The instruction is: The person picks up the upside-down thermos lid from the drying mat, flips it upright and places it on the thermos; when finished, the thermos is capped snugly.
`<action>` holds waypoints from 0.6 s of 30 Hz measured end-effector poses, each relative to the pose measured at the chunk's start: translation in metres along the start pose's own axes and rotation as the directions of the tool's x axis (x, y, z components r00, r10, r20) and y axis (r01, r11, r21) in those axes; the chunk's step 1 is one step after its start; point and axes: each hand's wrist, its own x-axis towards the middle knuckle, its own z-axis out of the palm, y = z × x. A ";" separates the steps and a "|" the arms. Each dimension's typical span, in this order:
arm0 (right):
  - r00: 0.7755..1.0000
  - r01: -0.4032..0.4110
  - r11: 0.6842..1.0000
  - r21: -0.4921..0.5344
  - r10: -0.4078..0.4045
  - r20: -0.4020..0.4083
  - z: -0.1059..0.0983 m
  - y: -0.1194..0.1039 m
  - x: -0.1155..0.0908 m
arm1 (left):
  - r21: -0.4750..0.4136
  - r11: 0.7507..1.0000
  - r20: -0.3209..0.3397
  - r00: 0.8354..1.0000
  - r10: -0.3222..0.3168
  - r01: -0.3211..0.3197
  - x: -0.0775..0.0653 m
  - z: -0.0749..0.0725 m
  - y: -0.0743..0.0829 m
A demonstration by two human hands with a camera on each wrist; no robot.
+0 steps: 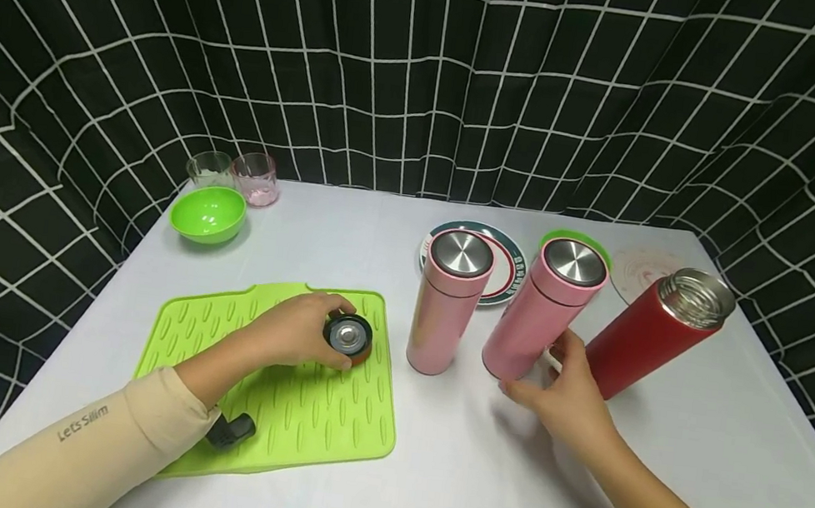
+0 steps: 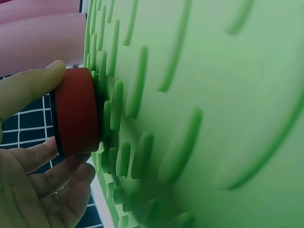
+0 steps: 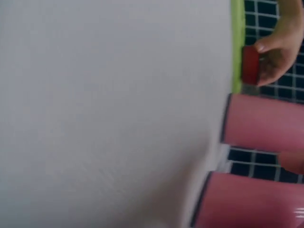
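The left hand point(image 1: 300, 331) pinches the lid point(image 1: 349, 336); the half-curled right hand point(image 1: 572, 400), grip unclear, could topple the adjacent pink bottle point(image 1: 537, 323) by bumping it.

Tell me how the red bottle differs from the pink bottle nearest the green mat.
The red bottle is open, its metal mouth bare; the pink bottle wears a lid with a shiny metal top. The pink bottle stands just beside the mat, the red bottle well to its right. Both are tall and cylindrical.
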 end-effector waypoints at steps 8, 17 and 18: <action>0.910 0.083 0.991 -0.106 -0.118 -0.396 -0.028 -0.006 -0.050 | 0.021 1.000 -0.035 0.999 -0.004 0.005 -0.002 -0.001 -0.002; 0.856 -0.198 0.979 -0.038 0.154 -0.494 -0.072 0.026 -0.036 | -0.047 0.999 -0.045 0.999 -0.002 0.000 -0.009 -0.007 -0.002; 0.878 -0.208 0.977 -0.046 0.166 -0.449 -0.075 0.030 -0.033 | -0.079 0.997 -0.033 0.999 -0.002 -0.001 -0.011 -0.009 -0.002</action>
